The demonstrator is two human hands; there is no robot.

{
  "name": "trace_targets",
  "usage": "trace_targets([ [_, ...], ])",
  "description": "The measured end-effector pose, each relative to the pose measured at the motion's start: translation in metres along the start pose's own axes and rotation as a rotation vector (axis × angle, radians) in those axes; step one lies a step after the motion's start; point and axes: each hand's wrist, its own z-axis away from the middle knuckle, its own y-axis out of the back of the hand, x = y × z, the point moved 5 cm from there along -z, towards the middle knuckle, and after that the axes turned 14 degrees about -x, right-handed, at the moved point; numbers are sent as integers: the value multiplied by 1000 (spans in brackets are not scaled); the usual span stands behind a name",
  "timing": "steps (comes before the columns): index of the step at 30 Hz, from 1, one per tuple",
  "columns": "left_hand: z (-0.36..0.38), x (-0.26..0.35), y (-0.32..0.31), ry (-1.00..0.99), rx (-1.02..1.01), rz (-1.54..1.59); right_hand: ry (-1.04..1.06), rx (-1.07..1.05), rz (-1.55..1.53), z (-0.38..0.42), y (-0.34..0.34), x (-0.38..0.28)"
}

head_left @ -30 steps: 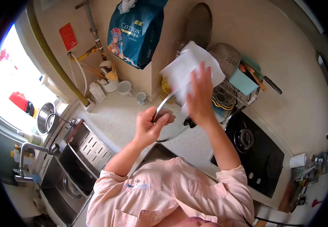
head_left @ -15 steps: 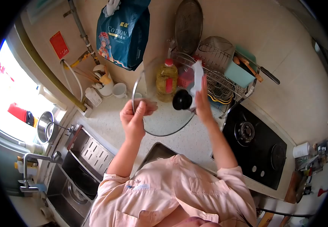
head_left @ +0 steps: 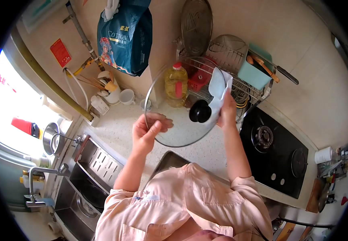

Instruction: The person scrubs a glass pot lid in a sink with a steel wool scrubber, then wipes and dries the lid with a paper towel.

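Note:
A round glass lid (head_left: 174, 130) with a metal rim and a black knob (head_left: 200, 111) is held up over the counter. My left hand (head_left: 148, 130) grips its left rim, thumb on the near side and fingers seen through the glass. At the right rim, my right hand (head_left: 227, 111) holds a white cloth (head_left: 221, 90) against the glass; part of the cloth shows through the lid. Behind the lid stands an oil bottle (head_left: 176, 86) with a red cap.
A black gas stove (head_left: 276, 148) is on the right, with a wire dish rack (head_left: 262, 94) behind it. The sink (head_left: 67, 201) and faucet (head_left: 41, 170) lie at the left. A blue bag (head_left: 125, 38) hangs above the counter (head_left: 118, 126).
The lid has turned to face me more and its knob has shifted right. My right hand has moved right and down with the cloth, which is now spread more against the glass.

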Motion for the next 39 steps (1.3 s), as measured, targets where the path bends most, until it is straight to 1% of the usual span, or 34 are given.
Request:
trace_targets([
  [1,-3,6,-5,93,-85,-47,-21,34,39,-3,9,-6],
  [2,-7,10,-6,156,-123,-41,-18,21,131,-4,12,-15],
  [3,-13,14,-5,221,-162,-34,-46,27,139,5,-1,-34],
  [4,-20,16,-5,284,-200,-26,-61,-13,306,7,-6,-42],
  [5,-28,15,-3,350,-198,-148,-76,-53,474,8,-9,-49],
  [6,-29,12,-1,392,-181,-173,-88,-94,643,8,-10,-52],
  [7,-30,8,1,431,-167,-199,5,-72,626,7,-9,-55],
  [8,-32,5,2,469,-156,-227,65,-160,676,6,-13,-60],
  [10,-33,7,-4,421,-166,-211,182,-338,777,11,-30,-83],
  [11,-33,6,-6,401,-189,-220,135,-467,819,16,-44,-99],
  [12,-32,5,-8,387,-215,-227,143,-628,843,20,-59,-111],
  [13,-31,-1,-12,430,-257,-208,87,-741,866,21,-73,-114],
  [14,-33,-6,-21,445,-303,-204,75,-843,923,25,-92,-114],
  [15,-34,-11,-33,458,-349,-199,128,-937,1142,30,-113,-115],
  [16,-33,-15,-42,471,-396,-197,207,-1069,1280,39,-132,-109],
  [18,-34,-20,-42,434,-372,-193,291,-1128,1426,46,-143,-105],
  [21,-30,-21,-29,431,-314,-196,224,-1021,1070,26,-113,-107],
  [23,-27,-13,-18,346,-268,-187,293,-876,833,15,-76,-106],
  [25,-26,-7,-5,240,-210,-143,-57,-493,673,15,-25,-88],
  [28,-27,5,-1,118,-41,-61,53,-47,227,25,10,-42],
  [29,-25,3,2,71,49,-20,81,12,186,31,16,-29],
  [32,-26,12,6,-42,4,-249,162,194,59,48,19,-11],
  [33,-26,11,3,-36,2,-265,188,254,15,53,13,-13],
  [36,-32,1,0,128,-60,-191,43,163,60,45,34,-9],
  [39,-60,7,0,336,-306,-304,19,78,261,20,36,-23],
])
